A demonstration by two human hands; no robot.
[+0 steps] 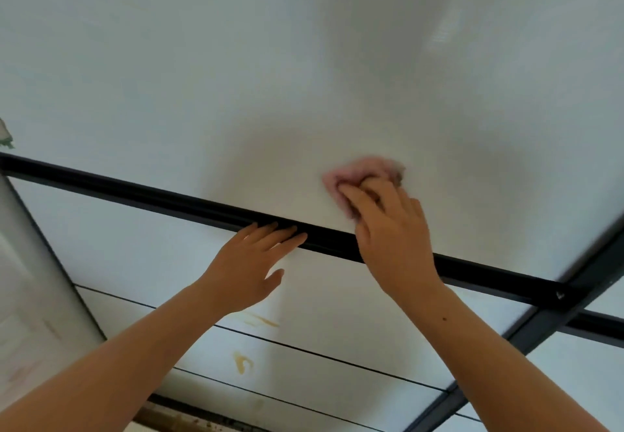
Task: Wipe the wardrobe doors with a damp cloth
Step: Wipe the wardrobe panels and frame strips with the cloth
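Observation:
A white wardrobe door [304, 77] fills the view, crossed by a black horizontal bar [162, 197]. A bunched pink cloth [361, 170] lies against the upper panel just above that bar. My right hand [391, 235] presses the cloth to the door with its fingers curled over it. Straight fingers of my left hand [251, 262] rest flat on the black bar and the lower panel, left of the right hand. It holds nothing.
Yellowish stains [243, 360] mark the lower white panels, which are split by thin dark lines. A black vertical frame [547, 323] borders the door on the right. A pale edge [30, 279] stands at the left, and a small green sticker [6, 136] sits at the far left.

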